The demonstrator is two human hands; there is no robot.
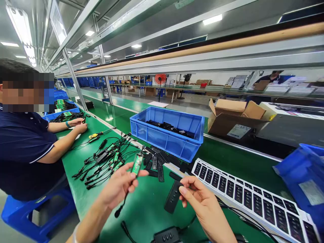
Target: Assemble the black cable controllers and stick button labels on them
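My left hand (124,184) pinches a small green circuit board (137,164), and a black cable with a plug (117,212) hangs below that hand. In my right hand (198,199), between thumb and fingers, is a black plastic cover (173,197) with a row of small holes. The two parts are held apart above the green table. Behind them lies a pile of black plastic covers (157,161). To the left several wired circuit boards (111,158) are heaped with their cables. At the near edge rests a black cased unit (167,235) with cables.
A blue bin (162,138) of black parts stands behind the pile. On the right lie a sheet of black labels (243,194) and a blue crate (301,179). An open cardboard box (235,118) stands farther back. At left a co-worker (27,141) sits at the table (149,209).
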